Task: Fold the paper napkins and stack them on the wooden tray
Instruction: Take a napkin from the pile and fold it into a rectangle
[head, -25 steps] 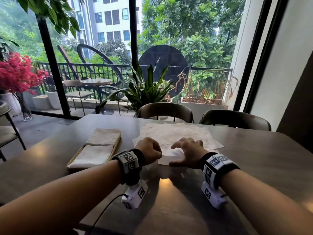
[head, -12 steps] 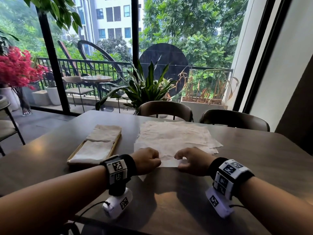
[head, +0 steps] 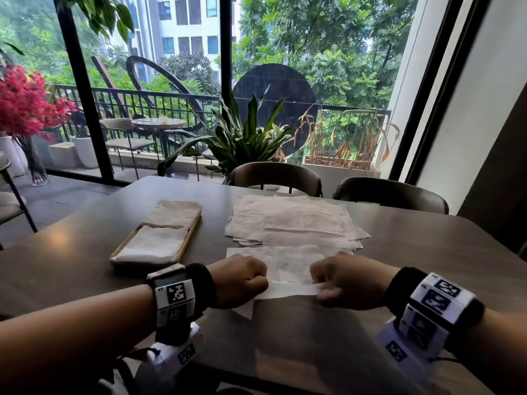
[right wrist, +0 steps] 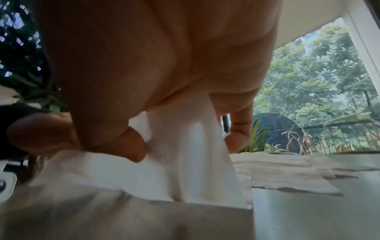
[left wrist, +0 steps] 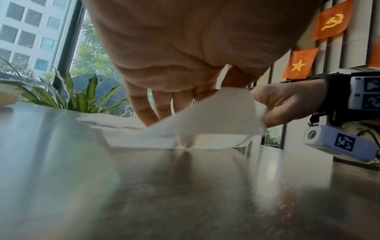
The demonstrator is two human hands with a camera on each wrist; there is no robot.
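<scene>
A single white paper napkin (head: 285, 269) lies on the dark table, near me. My left hand (head: 242, 280) pinches its near left edge, and my right hand (head: 342, 280) pinches its near right edge. In the left wrist view the napkin (left wrist: 216, 116) is lifted off the table at its near edge between both hands. In the right wrist view the thumb pinches the sheet (right wrist: 185, 154) against the fingers. Behind it lies a loose pile of unfolded napkins (head: 293, 220). To the left, the wooden tray (head: 188, 238) holds folded napkins (head: 159, 238).
Two dark chairs (head: 276, 178) stand at the table's far side, before a glass wall with a potted plant (head: 245, 141). Another chair (head: 11, 206) stands on the left. Bare tabletop (head: 427, 266) stretches to the right of the pile.
Both hands have pulled one napkin off the pile toward me and now lift its near edge. The head view has shifted slightly.
</scene>
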